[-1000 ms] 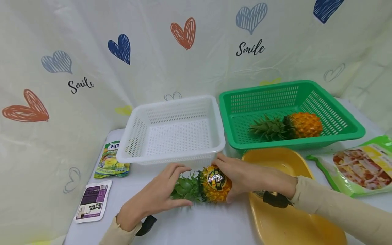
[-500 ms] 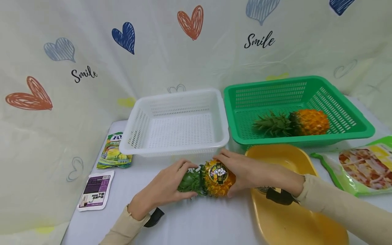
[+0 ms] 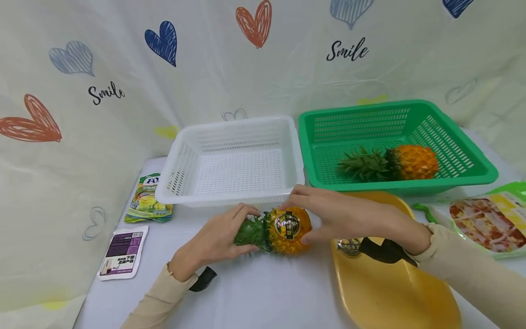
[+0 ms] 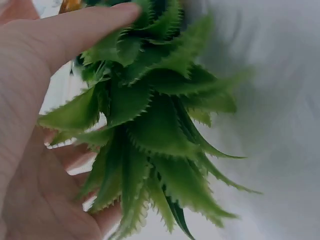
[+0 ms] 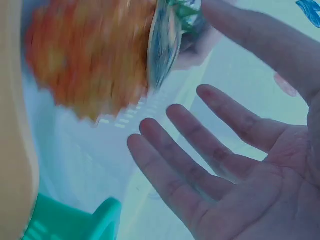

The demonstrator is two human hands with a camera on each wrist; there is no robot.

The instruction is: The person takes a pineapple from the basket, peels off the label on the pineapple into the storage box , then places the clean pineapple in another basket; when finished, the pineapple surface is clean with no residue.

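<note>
A small pineapple (image 3: 292,234) with a dark round label lies on its side on the white cloth, its crown to the left. My left hand (image 3: 215,237) grips it by the green leaves (image 4: 155,120); in the left wrist view the thumb crosses the front of the leaves and the fingers lie behind. Over the fruit's right end is my right hand (image 3: 341,214). The right wrist view shows that hand (image 5: 250,165) with fingers spread and apart from the orange fruit (image 5: 95,55).
Behind stand a white basket (image 3: 230,198) and a green basket (image 3: 328,186) with a second pineapple (image 3: 412,162) lying in it. A yellow tray (image 3: 394,288) sits under the right forearm. Packets (image 3: 149,201) (image 3: 123,253) lie left, a green-edged bag (image 3: 489,219) right.
The right hand has loosened from the fruit and its fingers have straightened. The left hand stays on the crown. The head view has shifted slightly.
</note>
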